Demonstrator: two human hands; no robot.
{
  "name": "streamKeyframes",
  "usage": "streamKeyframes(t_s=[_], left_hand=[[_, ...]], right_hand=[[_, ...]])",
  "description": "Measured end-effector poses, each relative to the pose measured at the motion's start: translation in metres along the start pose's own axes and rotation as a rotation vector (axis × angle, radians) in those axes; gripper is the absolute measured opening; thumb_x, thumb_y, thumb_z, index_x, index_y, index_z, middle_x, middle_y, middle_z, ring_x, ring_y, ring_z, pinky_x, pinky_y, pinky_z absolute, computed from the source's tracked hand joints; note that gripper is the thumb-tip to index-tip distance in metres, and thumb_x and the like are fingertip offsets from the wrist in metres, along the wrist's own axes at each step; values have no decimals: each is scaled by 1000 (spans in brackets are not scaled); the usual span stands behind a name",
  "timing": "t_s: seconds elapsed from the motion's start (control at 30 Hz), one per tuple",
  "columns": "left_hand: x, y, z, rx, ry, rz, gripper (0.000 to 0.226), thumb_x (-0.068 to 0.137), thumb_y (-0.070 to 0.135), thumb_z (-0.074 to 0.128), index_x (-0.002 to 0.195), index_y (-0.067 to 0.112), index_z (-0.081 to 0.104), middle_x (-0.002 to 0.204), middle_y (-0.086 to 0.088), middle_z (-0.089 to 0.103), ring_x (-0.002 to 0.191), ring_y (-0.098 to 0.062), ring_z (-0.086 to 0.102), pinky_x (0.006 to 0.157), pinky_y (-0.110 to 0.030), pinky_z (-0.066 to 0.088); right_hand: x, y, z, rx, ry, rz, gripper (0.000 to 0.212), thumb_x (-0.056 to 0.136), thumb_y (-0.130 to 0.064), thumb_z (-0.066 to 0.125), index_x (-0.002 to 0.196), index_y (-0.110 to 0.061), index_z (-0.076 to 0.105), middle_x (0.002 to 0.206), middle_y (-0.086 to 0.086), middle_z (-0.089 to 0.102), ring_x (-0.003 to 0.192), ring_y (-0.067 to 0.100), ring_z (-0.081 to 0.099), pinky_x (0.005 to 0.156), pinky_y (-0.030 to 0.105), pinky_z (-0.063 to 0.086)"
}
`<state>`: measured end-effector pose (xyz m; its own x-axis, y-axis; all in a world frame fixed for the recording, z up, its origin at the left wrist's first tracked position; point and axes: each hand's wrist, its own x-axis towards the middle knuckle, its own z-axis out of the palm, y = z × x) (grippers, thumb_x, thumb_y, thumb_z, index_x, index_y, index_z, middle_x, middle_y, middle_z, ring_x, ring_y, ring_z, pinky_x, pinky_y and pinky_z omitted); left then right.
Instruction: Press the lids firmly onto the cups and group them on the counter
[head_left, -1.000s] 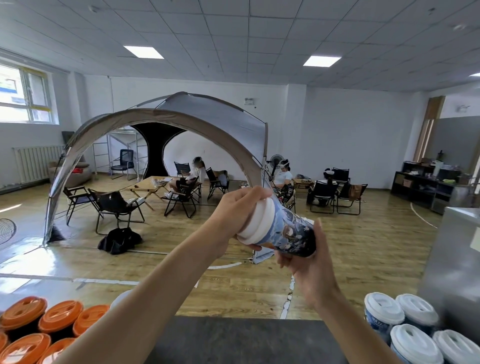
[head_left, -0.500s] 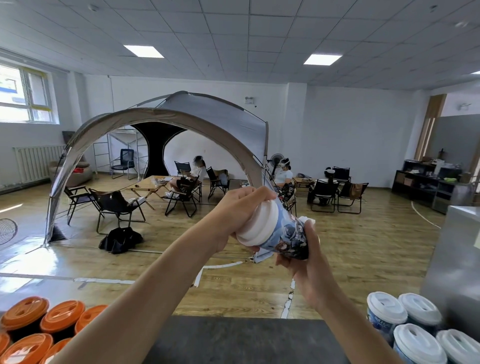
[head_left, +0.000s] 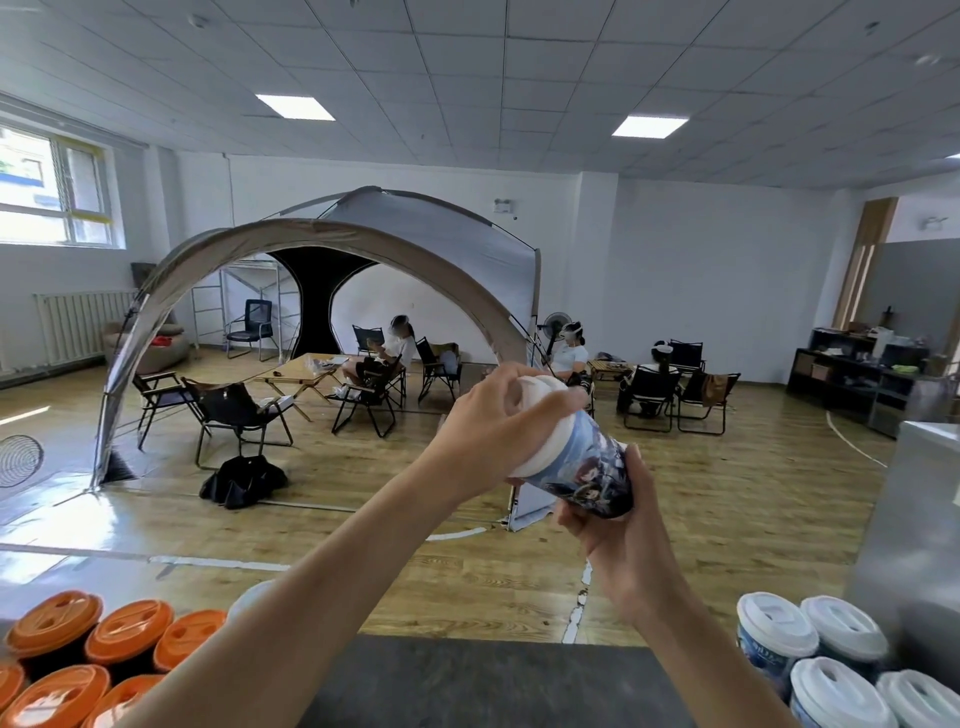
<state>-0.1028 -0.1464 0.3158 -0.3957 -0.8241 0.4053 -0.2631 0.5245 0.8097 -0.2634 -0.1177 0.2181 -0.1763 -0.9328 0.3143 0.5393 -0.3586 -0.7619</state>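
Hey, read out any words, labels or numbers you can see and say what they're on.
No text here is readable.
On the held cup: a printed picture; any lettering is blurred.
On the white-lidded cup at lower right: pale characters on its blue side, too blurred to read.

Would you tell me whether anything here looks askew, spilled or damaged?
Nothing stands out. The cup is tilted only in the left hand and right hand; no spill shows, and orange-lidded cups and white-lidded cups stand upright.
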Motion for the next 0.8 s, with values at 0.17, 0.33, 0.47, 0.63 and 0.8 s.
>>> streamKeyframes(t_s=[0.17,0.33,0.47,0.63,0.8], left_hand=[[2,-3,-4,93,-79,-73,92,68,91,43,126,20,53,111,-3,64,100,-21,66,94,-40,53],[1,3,-1,147,-20,-39,76,71,75,46,121,18,54,99,3,61,88,-14,59,69,-31,42],[-4,6,-1,78,-41,-64,79,69,80,52,119,18,54,100,3,60,89,-13,59,74,-32,46],[1,1,-3,-58,-59,-144,69,75,81,60,109,21,59,105,-2,66,96,-21,67,95,-41,53],[-3,6,6,27,2,-67,66,72,77,60,114,27,58,100,4,63,87,-11,61,72,-30,44]], right_hand=[[0,0,-2,11,19,-43,104,51,-64,91,127,-2,56,97,14,68,78,22,64,60,33,58],[0,2,2,61,8,-31,81,60,-54,87,116,-3,58,92,13,70,75,21,66,58,33,56],[-2,2,-1,77,-6,-23,47,86,-42,63,115,-5,61,97,13,68,78,20,66,59,32,57],[0,0,-1,21,-47,-23,89,47,-53,94,112,-4,60,97,12,72,84,22,71,67,35,60],[-2,2,-6,69,-51,-12,96,45,-51,95,120,-3,59,107,15,72,92,25,72,74,36,61]])
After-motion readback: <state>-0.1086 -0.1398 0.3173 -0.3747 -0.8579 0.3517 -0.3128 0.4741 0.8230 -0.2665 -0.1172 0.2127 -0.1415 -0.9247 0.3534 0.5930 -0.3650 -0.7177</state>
